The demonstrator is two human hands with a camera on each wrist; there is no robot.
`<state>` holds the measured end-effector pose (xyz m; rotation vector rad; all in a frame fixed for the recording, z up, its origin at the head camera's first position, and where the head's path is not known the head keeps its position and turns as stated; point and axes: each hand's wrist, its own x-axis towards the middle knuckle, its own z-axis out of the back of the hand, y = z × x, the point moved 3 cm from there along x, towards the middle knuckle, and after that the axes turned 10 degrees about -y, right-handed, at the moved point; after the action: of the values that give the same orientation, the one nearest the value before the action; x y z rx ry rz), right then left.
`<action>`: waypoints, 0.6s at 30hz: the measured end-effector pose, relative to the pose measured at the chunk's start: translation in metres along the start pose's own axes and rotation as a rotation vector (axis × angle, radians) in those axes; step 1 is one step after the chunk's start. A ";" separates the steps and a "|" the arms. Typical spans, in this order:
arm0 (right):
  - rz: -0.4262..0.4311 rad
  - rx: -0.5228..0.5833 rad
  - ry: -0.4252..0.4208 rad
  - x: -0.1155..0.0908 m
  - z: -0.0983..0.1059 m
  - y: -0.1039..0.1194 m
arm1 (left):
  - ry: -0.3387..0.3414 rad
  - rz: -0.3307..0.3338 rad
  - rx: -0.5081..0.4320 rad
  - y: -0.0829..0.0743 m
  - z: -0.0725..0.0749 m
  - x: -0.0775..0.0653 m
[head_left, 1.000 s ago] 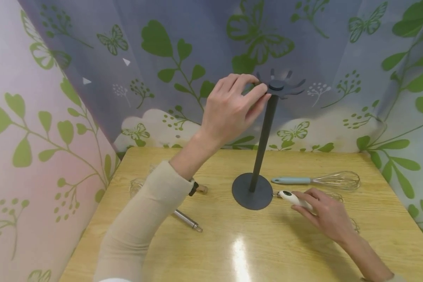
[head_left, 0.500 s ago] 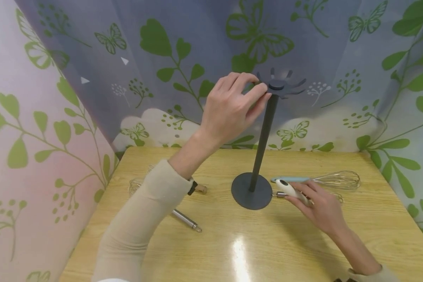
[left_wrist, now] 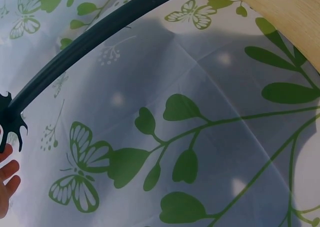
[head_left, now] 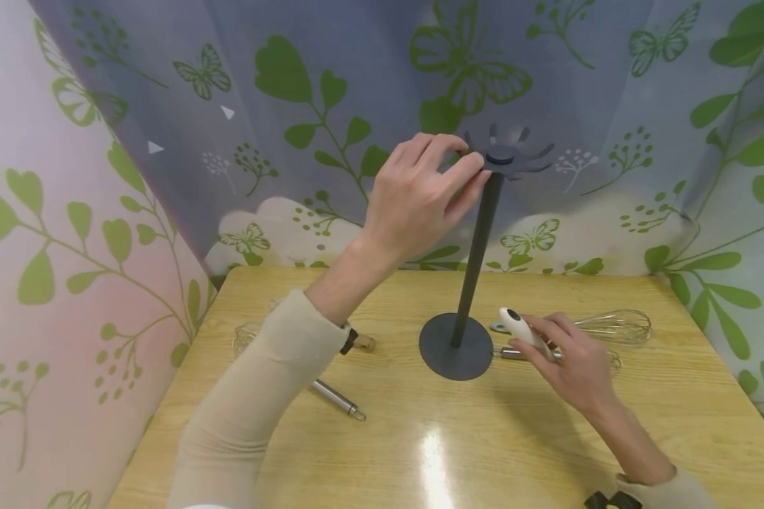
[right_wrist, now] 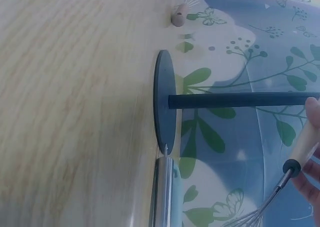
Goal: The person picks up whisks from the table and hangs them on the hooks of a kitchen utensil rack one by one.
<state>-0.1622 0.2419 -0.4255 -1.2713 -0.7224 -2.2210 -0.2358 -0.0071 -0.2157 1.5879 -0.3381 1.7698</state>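
At the top of a dark utensil stand (head_left: 477,261), my left hand (head_left: 414,187) pinches the edge of the hooked rack (head_left: 501,157). The left wrist view shows only some of its fingertips beside the hooks. My right hand (head_left: 576,364) grips a whisk by its white handle (head_left: 521,331), right of the stand. That handle tilts upward, above the table; its wires (right_wrist: 250,218) hang downward in the right wrist view. Below and behind this hand lie a steel-handled whisk (head_left: 511,353) and a light-blue-handled whisk (head_left: 617,326), both partly hidden.
The stand's round base (head_left: 436,353) sits on the wooden table (head_left: 382,459). Left of it lie a wooden handle (head_left: 365,343), a steel handle (head_left: 339,400) and whisk wires (head_left: 245,338), partly covered by the left sleeve. Patterned cloth (head_left: 356,85) encloses the table's back and sides.
My right hand has lifted the white-handled whisk and tipped its handle more upright, uncovering the steel handle beneath. The left hand stays on the rack.
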 end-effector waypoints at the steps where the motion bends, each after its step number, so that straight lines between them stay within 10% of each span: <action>1: -0.001 0.007 -0.016 0.001 0.000 0.000 | -0.001 0.000 0.000 0.000 0.000 0.000; 18: -0.127 0.179 -0.203 0.020 -0.009 0.005 | 0.011 0.003 -0.001 0.001 0.000 0.000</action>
<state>-0.1740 0.2298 -0.4108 -1.4068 -1.0807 -2.0879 -0.2361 -0.0083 -0.2156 1.5767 -0.3361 1.7801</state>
